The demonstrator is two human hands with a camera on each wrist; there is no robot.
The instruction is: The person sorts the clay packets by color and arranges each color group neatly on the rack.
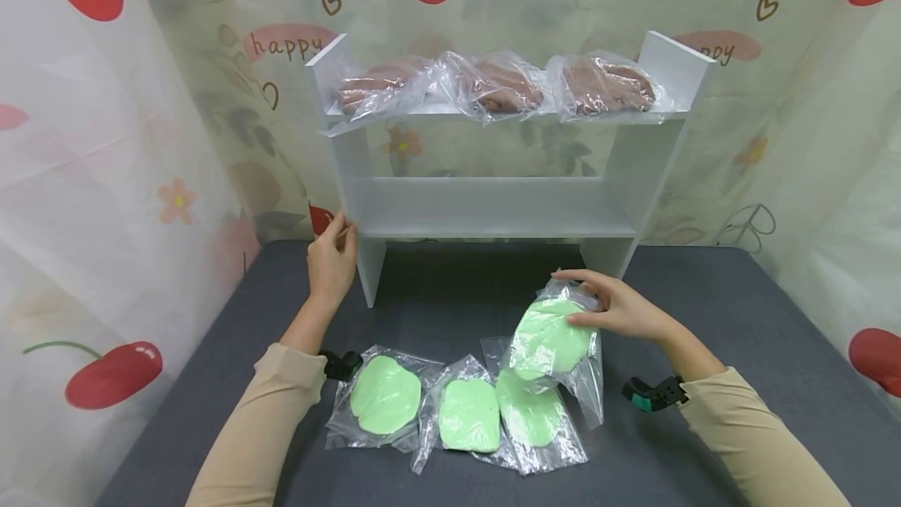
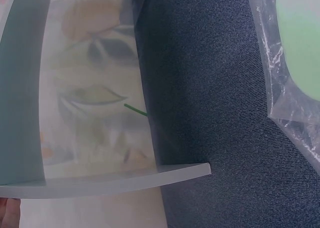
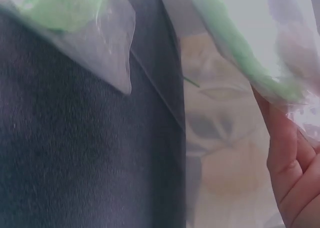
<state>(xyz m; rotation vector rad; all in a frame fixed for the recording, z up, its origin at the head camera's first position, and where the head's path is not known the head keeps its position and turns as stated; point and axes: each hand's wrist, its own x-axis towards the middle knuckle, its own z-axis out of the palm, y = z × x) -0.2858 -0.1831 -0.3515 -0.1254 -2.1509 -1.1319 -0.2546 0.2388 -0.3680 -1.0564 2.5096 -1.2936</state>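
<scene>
Grasping with the right hand [image 1: 615, 313] the upper right part of a clear bag [image 1: 590, 393] around a raised green slab [image 1: 551, 339], thumb across the near face; holding both tilted above the dark tabletop [image 1: 415, 319], just in front of the right end of the white shelf [image 1: 493, 207]; overlapping, in the head view, the rightmost green slab [image 1: 533, 417] below, cannot tell whether touching it; touching with the left hand [image 1: 331, 264] the left side panel [image 1: 354, 170] of the shelf, low down, fingertips partly visible by its outer face in the left wrist view; cannot tell whether pinching the panel or merely pressing against it; in a row with the rightmost one, on the tabletop in front of the shelf, a left green slab [image 1: 385, 395] and a middle green slab [image 1: 469, 415], each in clear plastic; side by side on top of the shelf, three bagged brown pieces, left [image 1: 380, 83], middle [image 1: 507, 88] and right [image 1: 608, 87]; behind the shelf, a pale curtain [image 1: 535, 22] printed with cherries, hearts and flowers.
</scene>
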